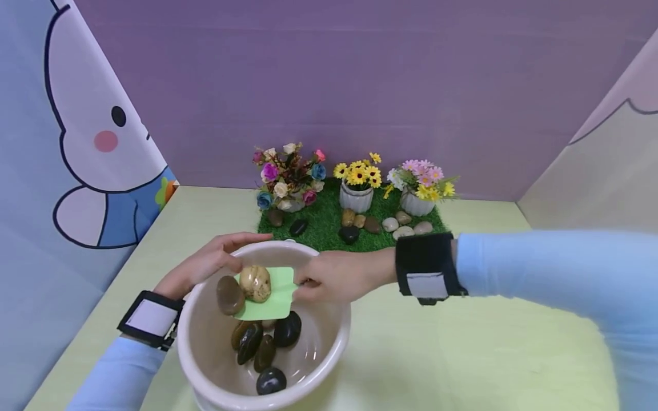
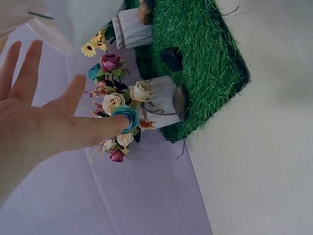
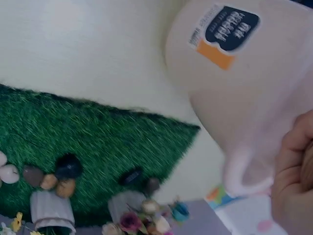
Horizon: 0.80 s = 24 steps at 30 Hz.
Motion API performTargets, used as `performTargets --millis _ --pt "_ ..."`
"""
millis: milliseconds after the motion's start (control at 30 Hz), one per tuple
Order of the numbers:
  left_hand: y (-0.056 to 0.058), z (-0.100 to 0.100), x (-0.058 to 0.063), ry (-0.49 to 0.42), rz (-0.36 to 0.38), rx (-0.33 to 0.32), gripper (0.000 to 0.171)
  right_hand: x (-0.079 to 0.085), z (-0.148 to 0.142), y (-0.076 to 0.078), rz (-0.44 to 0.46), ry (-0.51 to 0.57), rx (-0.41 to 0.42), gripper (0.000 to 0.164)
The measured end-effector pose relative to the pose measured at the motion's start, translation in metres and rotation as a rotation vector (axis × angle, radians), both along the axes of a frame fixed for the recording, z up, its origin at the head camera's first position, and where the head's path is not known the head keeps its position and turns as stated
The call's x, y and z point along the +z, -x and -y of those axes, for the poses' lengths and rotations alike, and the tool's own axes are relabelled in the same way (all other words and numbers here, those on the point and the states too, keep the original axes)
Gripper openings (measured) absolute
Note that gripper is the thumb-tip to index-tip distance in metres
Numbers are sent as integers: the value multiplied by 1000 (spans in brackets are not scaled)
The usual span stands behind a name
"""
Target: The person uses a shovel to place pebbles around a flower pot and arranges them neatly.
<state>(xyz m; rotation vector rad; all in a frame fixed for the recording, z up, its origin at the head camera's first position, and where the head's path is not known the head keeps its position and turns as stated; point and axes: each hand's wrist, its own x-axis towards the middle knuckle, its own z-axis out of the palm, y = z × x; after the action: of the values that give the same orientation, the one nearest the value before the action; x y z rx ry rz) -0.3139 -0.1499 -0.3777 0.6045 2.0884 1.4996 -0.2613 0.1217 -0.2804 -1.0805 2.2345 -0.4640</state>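
Note:
A white bucket (image 1: 190, 359) stands at the front, with several dark stones (image 1: 264, 351) at its bottom. Over its opening my right hand (image 1: 331, 277) grips a flat light-green tool with a square, round-cornered blade (image 1: 280, 291); its handle is hidden in the fist. On the blade sits a tan stone (image 1: 255, 283), and a brown stone (image 1: 230, 295) overlaps its left edge. My left hand (image 1: 208, 262) is at the bucket's far left rim, fingertips close to the two stones. In the left wrist view its fingers (image 2: 93, 131) are straight and spread.
Behind the bucket lies an artificial grass mat (image 1: 324, 228). On it stand pots of mixed roses (image 1: 290, 177), yellow flowers (image 1: 357, 197) and pink flowers (image 1: 418, 180), with several stones (image 1: 371, 225) in front. A purple backdrop (image 1: 334, 85) rises behind the pale table (image 1: 462, 354).

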Motion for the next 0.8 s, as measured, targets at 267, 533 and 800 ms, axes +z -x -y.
performTargets --millis 267,533,800 --pt "1 5 2 -18 79 -4 75 13 -14 8 -13 -26 -115 36" --pt "2 8 0 -79 147 -11 75 18 -26 26 -8 -41 -282 40" --pt "0 4 -2 -191 164 -74 70 8 -44 48 -16 -13 -383 42"
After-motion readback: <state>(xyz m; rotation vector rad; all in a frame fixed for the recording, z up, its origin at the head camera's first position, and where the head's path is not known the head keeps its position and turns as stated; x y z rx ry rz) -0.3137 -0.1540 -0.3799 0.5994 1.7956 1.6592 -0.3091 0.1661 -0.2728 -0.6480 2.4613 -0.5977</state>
